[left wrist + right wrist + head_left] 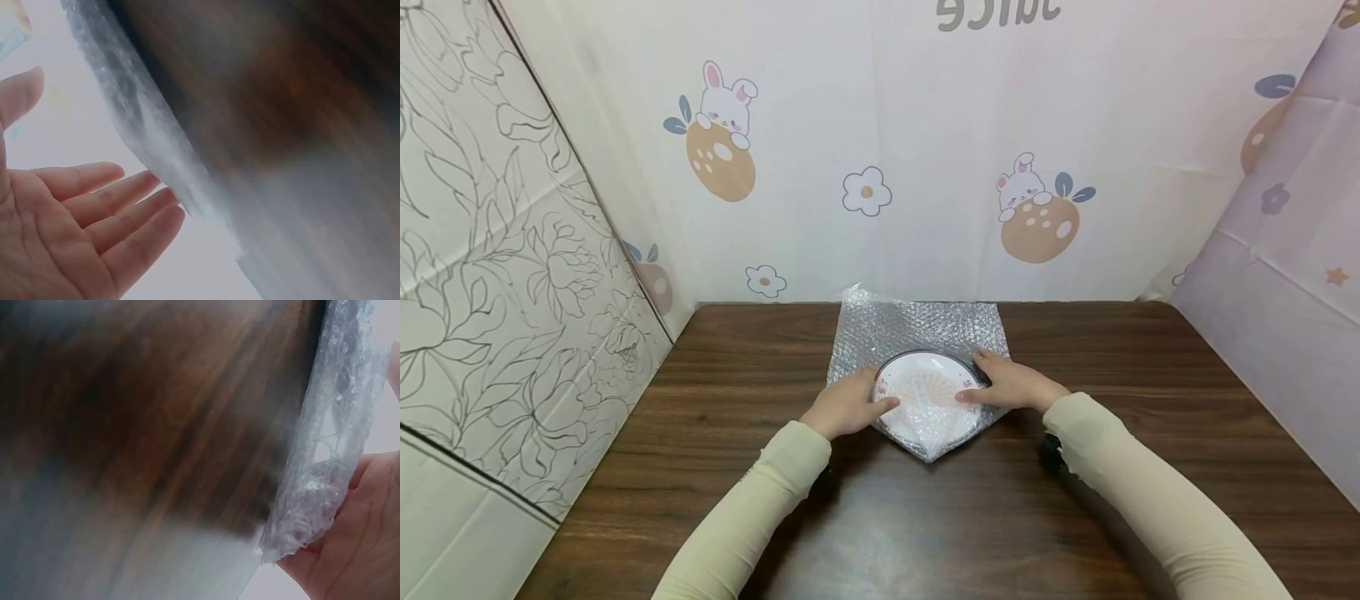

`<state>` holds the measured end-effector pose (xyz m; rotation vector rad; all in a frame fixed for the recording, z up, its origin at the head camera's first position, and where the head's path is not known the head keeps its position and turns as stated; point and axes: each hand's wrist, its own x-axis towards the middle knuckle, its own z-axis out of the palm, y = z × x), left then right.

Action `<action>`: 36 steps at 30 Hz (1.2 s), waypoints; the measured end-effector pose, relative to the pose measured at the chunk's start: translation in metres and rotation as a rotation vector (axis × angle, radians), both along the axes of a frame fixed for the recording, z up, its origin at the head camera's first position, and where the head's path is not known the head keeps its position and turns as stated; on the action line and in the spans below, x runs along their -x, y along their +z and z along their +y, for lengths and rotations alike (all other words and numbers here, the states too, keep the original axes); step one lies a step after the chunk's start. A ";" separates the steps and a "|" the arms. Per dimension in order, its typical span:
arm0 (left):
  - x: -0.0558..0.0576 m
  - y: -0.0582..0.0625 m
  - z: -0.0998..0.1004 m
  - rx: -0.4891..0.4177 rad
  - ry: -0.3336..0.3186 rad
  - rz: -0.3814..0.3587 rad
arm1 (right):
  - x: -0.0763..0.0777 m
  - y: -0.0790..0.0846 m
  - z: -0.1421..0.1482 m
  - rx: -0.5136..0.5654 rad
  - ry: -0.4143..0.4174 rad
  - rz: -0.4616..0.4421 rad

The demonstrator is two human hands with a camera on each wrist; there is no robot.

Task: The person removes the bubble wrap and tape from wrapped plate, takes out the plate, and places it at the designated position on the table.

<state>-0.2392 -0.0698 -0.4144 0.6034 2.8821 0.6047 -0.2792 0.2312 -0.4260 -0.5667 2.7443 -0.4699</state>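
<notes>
Your left hand (847, 406) rests flat-fingered on the left rim of the round white plate with the dark rim and pale fan pattern (928, 396); thumb lies over the near edge of the plate face, pressing the wrap down. Grip relaxed, fingers straight in the left wrist view (119, 206), nothing clenched.

Your right hand (1011, 385) mirrors it on the right rim, fingers reaching toward frame centre across the plate's edge. The right wrist view shows the palm against a bunched corner of wrap (325, 487); whether the fingers pinch it, cannot tell from here.

The plate sits at frame centre, between both hands, each equally near. It lies flat on the clear bubble-wrap sheet (917, 329), whose near corner is folded up over the plate's lower half, coming to a point toward you. The loose part of the sheet runs away from you, toward the upper centre of the frame.

All on the dark wood-grain bench (715, 375). Patterned cloth backdrop with rabbits and oranges (880, 150) behind; line-drawn floral panel (490, 275) at frame left.
</notes>
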 end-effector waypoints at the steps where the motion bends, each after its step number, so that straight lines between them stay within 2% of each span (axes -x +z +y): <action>1: 0.001 0.000 -0.002 0.008 0.002 -0.003 | 0.000 0.000 0.000 0.000 0.002 0.002; 13: 0.012 -0.009 -0.009 0.066 -0.009 -0.113 | 0.001 -0.002 0.001 0.008 -0.005 0.011; 18: 0.012 -0.009 -0.008 0.102 -0.013 -0.122 | -0.002 0.001 0.001 0.015 -0.005 0.021; 25: 0.012 -0.009 -0.007 0.109 -0.002 -0.125 | -0.004 0.005 0.001 0.027 -0.009 0.039; 31: 0.012 -0.010 -0.006 0.121 -0.001 -0.126 | -0.004 0.010 0.000 0.072 -0.001 0.074; 36: 0.013 -0.011 -0.006 0.127 0.000 -0.122 | -0.002 0.014 -0.003 0.152 0.016 0.114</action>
